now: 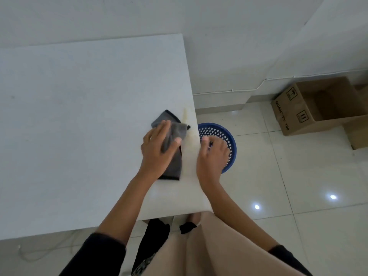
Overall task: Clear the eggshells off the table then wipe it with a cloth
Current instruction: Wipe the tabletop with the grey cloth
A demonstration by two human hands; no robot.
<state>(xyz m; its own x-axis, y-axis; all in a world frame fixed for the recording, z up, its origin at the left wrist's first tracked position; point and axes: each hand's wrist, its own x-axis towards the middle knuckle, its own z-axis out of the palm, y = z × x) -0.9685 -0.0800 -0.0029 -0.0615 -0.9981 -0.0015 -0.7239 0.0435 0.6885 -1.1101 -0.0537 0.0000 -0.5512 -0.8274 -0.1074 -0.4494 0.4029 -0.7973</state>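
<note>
A folded grey cloth (pixel 173 166) with dark edging lies on the white table (pixel 89 116) near its right edge. My left hand (pixel 156 149) presses down on the cloth, fingers spread over it. A faint yellowish smear (pixel 186 114) marks the tabletop just beyond the cloth, by the edge. My right hand (pixel 213 156) hovers beside the table's right edge, palm down and slightly cupped, over a blue perforated basket (pixel 219 130) on the floor. I see nothing held in it. No eggshells show on the table.
An open cardboard box (pixel 318 104) stands on the tiled floor at the right, by the wall. A thin cable (pixel 39 250) lies on the floor below the table's near edge. My legs are at the table's near right corner.
</note>
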